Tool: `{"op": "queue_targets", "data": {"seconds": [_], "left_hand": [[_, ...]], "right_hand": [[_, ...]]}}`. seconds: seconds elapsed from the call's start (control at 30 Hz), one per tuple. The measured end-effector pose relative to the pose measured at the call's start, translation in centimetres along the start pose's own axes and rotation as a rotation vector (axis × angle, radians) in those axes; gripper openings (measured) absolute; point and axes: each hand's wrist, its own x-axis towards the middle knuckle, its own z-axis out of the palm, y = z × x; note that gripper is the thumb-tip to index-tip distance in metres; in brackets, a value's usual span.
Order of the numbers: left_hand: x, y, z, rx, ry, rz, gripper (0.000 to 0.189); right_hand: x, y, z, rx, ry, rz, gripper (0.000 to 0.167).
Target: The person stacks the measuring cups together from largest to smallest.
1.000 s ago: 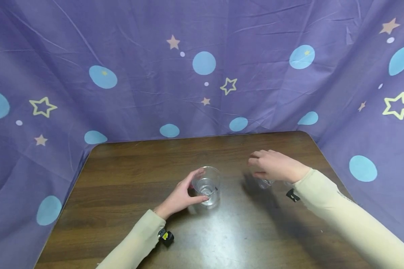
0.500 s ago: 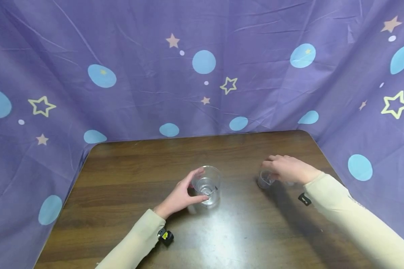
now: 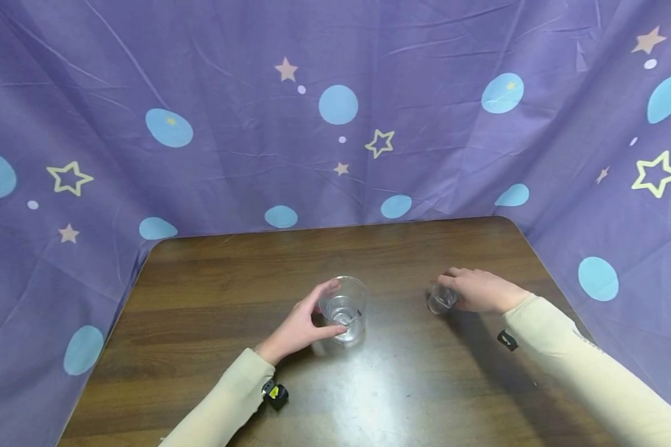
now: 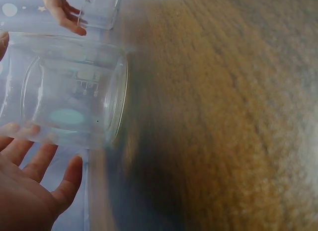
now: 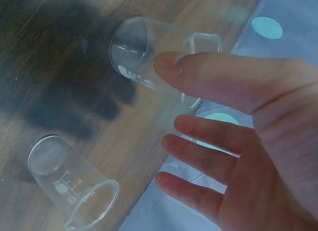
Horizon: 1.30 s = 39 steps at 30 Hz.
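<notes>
A large clear beaker [image 3: 351,298] is stood upright near the middle of a brown wooden table [image 3: 229,273], and its left side is gripped by the left hand [image 3: 297,326], with the fingers bent round the far side and the thumb laid along the near side. White scale marks are seen on the glass from the left wrist. Well apart to the right, a small clear beaker [image 3: 440,299] is stood on the table, and the right hand [image 3: 479,290] is brought over its upper part from the right. The thumb and fingers of that hand are spread apart, with the thumb seen across the side of the glass; whether the fingertips are touched to it cannot be told. A second small beaker [image 5: 72,184], also marked in white, is shown standing near the first in the right wrist view. Pale sleeves [image 3: 223,394] are worn on both arms, and a small black device [image 3: 279,397] is fastened at each wrist. Beyond the far edge, a purple curtain [image 3: 218,167] is hung, printed with blue dots and stars.
</notes>
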Motion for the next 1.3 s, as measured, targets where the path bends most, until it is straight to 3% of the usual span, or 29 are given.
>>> {"op": "queue_targets", "data": {"seconds": [0.53,0.6,0.83,1.3], "left_hand": [[-0.1,-0.3,0.6,-0.003,0.019,-0.003,0.093],[-0.1,0.1,0.6,0.000,0.019,-0.007,0.093],[-0.7,3.5,-0.2,-0.029,0.020,0.008,0.086],[-0.8,3.8,-0.3,-0.047,0.009,0.004,0.087]], "right_hand": [[0.1,-0.2,-0.2,-0.018,-0.028,0.058,0.051],[0.2,-0.2,-0.4,-0.011,-0.029,0.065,0.050],[0.6,-0.8,-1.7,-0.034,-0.038,0.072,0.050],[1.2,-3.5,-4.9,-0.080,-0.065,0.085,0.052]]}}
